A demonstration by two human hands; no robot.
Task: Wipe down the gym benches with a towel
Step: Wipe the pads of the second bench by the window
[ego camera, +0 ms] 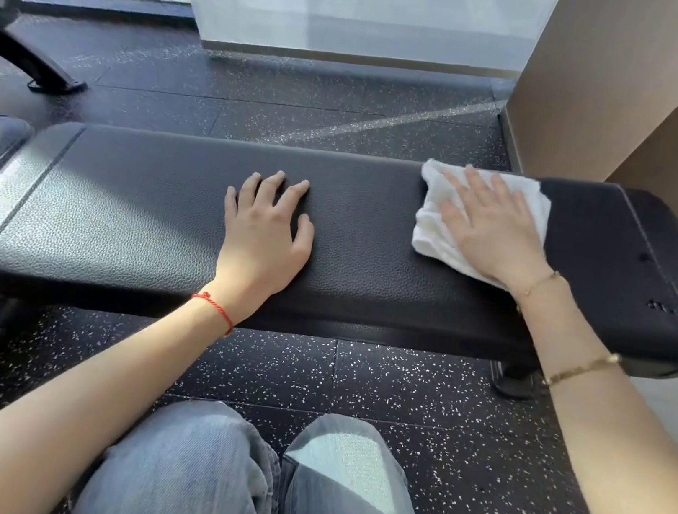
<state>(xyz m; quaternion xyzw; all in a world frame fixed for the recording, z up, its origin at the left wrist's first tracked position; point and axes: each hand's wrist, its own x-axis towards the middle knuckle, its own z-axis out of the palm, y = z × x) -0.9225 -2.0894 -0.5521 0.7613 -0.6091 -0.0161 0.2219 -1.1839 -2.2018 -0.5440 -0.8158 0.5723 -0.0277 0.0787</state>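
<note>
Head view: right hand (493, 231) presses flat on the towel (433, 235), fingers (472, 180) straight, towel under them on the counter (138, 205). Left hand (264, 232) rests beside, fingers spread, holding nothing.

Left hand (263, 236) palm-down, fingers (273, 185) slightly curled and spread, holding nothing. Right hand (490, 231) flat, far right, fingers straight and pressing down. Both forearms extended forward.

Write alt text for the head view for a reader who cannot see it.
The right hand presses a white towel flat on a black padded gym bench, toward its right end. The left hand rests on the bench's middle, fingers spread. Speckled rubber floor lies below.
</note>
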